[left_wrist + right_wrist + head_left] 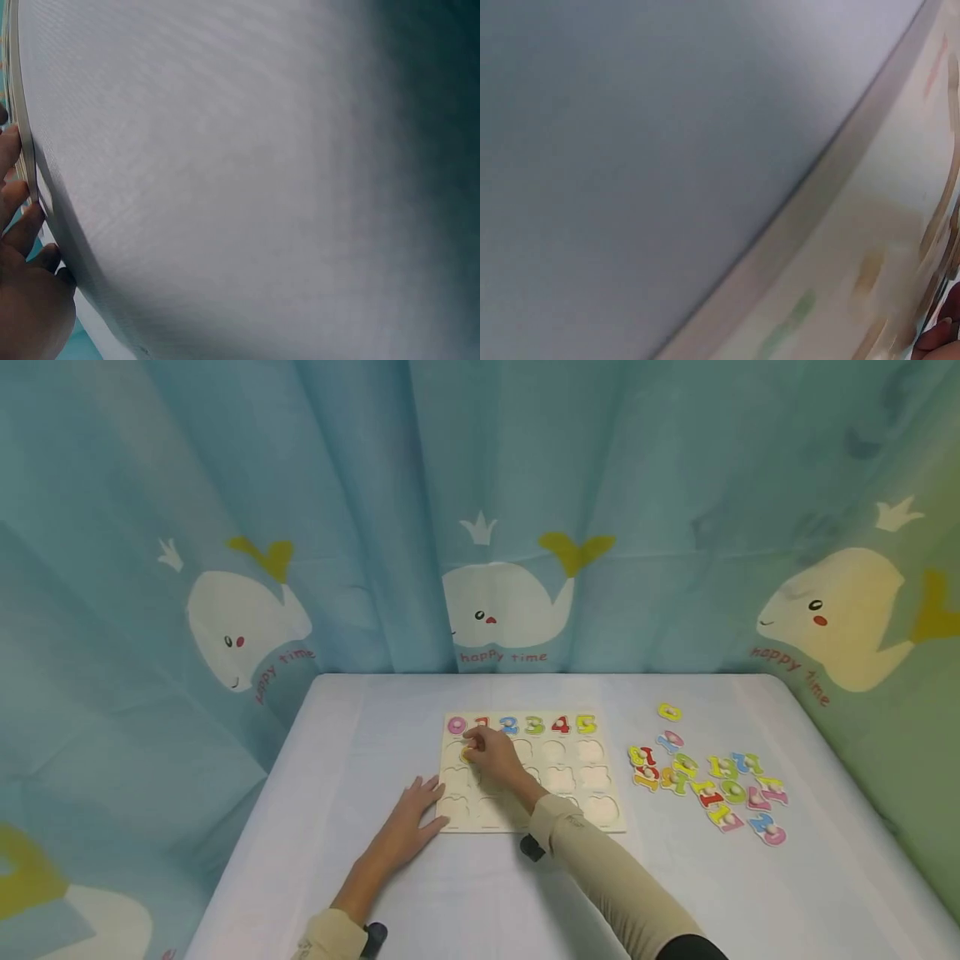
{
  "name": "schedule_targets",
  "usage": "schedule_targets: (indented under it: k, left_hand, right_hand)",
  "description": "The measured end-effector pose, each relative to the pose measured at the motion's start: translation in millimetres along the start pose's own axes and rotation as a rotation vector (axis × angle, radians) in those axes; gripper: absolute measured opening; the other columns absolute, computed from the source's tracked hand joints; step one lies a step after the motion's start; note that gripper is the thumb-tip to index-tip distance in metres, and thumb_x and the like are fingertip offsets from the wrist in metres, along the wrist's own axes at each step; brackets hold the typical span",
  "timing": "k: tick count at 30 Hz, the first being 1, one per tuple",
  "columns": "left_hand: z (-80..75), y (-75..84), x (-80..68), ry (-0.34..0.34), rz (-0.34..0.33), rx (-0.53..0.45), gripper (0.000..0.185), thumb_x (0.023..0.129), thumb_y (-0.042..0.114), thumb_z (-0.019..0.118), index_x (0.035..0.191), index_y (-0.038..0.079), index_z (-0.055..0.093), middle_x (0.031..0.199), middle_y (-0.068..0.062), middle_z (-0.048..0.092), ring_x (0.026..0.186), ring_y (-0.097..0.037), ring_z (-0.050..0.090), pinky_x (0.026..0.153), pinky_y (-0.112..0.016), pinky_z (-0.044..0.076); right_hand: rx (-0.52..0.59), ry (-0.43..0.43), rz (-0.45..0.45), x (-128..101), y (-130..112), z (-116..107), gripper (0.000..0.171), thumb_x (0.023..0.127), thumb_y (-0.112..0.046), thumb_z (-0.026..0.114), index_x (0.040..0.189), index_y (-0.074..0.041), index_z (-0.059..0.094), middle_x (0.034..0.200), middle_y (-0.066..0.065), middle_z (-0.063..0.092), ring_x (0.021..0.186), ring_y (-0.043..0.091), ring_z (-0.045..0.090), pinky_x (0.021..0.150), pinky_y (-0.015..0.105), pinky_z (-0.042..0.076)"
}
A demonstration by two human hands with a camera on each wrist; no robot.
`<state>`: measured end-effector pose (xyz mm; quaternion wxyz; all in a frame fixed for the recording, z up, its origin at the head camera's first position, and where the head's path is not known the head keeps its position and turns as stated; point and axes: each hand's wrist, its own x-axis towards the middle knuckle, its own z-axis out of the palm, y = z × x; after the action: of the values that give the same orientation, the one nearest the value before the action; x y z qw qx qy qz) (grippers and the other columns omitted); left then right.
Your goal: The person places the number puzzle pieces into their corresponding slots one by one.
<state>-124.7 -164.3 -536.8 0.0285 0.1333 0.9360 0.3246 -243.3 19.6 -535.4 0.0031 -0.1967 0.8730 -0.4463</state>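
Note:
A cream number puzzle board (pixel 536 823) lies on the table, with knobbed numbers 0 to 5 set along its top row and bare recesses below. My right hand (pixel 497 755) reaches over the board's left part and pinches a small yellow number puzzle piece (pixel 467 754) at the second row; the fingers hide most of it. My left hand (pixel 408 817) lies with fingers spread at the board's left edge, fingertips on its rim. In the left wrist view, the fingers (pixel 22 229) touch the board's side (pixel 22 97).
Several loose coloured number pieces (pixel 707 792) lie scattered and partly overlapping to the right of the board. A yellow 0 piece (pixel 670 712) sits apart at the back. The white-covered table (pixel 360 735) ends at a blue whale-print curtain (pixel 375 527).

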Motion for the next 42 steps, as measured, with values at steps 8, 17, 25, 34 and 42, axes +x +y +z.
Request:
schedule_targets:
  k: [8, 17, 25, 34, 42]
  left_hand:
    - [5.9, 3.5, 4.6, -0.008, 0.043, -0.015, 0.052, 0.091, 0.022, 0.063, 0.133, -0.003, 0.049, 0.144, -0.015, 0.041, 0.136, -0.038, 0.023, 0.111, -0.051, 0.017]
    - [5.2, 5.4, 5.5, -0.013, 0.047, 0.013, 0.051, 0.091, 0.023, 0.063, 0.133, -0.003, 0.05, 0.143, -0.015, 0.041, 0.136, -0.037, 0.025, 0.111, -0.049, 0.017]
    - [1.0, 5.6, 7.2, -0.017, 0.038, 0.023, 0.052, 0.091, 0.023, 0.063, 0.134, -0.003, 0.049, 0.144, -0.015, 0.04, 0.136, -0.038, 0.024, 0.111, -0.05, 0.018]
    - [-0.8, 5.6, 6.4, 0.008, 0.05, -0.001, 0.051, 0.09, 0.02, 0.064, 0.132, -0.005, 0.05, 0.143, -0.017, 0.041, 0.135, -0.04, 0.025, 0.11, -0.052, 0.018]
    - [0.4, 3.3, 1.2, -0.017, -0.04, 0.047, 0.054, 0.09, 0.026, 0.064, 0.136, 0.001, 0.049, 0.145, -0.012, 0.039, 0.137, -0.035, 0.023, 0.11, -0.05, 0.019]
  right_hand:
    - [-0.033, 0.068, 0.013, 4, -4, 8, 0.027, 0.08, -0.002, 0.071, 0.106, 0.002, 0.066, 0.079, 0.003, 0.064, 0.072, 0.015, 0.058, 0.07, 0.03, 0.05]
    - [-0.051, 0.089, 0.021, 6, -2, 17, 0.022, 0.08, -0.006, 0.073, 0.101, -0.002, 0.069, 0.075, -0.003, 0.064, 0.066, 0.007, 0.054, 0.065, 0.028, 0.048]
    - [-0.229, 0.083, 0.096, 8, -15, 17, 0.02, 0.082, -0.016, 0.071, 0.101, -0.011, 0.069, 0.08, -0.006, 0.066, 0.081, 0.017, 0.06, 0.073, 0.043, 0.042]
    - [-0.137, 0.002, 0.122, 12, -12, 14, 0.025, 0.086, -0.017, 0.068, 0.109, -0.01, 0.066, 0.087, -0.005, 0.066, 0.089, 0.018, 0.06, 0.082, 0.047, 0.043]
    - [-0.017, -0.032, 0.0, 6, -6, -5, 0.028, 0.093, -0.014, 0.06, 0.119, -0.005, 0.061, 0.095, 0.004, 0.064, 0.082, 0.015, 0.06, 0.071, 0.028, 0.051]
